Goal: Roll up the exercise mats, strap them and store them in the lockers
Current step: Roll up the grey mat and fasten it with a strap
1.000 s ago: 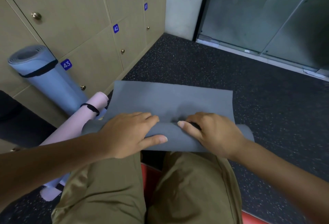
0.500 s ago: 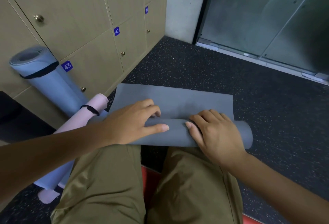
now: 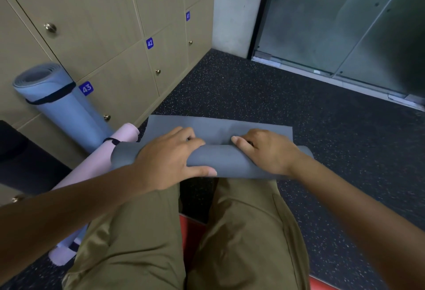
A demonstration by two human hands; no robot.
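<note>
Head view: grey mat point(image 3: 220, 160) mostly rolled on the speckled floor point(image 3: 264, 96), w/ a short flat tail ahead — long axis left-right. Left hand point(image 3: 170, 158) and right hand point(image 3: 266, 151) curl over the roll, gripping it. Lockers point(image 3: 110, 36) closed; strapped blue mat point(image 3: 59, 105) leans against them, pink mat point(image 3: 96, 165) lying beside.

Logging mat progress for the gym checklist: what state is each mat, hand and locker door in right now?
grey mat: mostly rolled, a short flat tail left, no strap.
left hand: curled over the roll.
right hand: curled over the roll.
blue mat: rolled, strapped, leaning on the lockers.
pink mat: rolled, strapped, lying slanted by the lockers.
locker doors: closed where visible.
</note>
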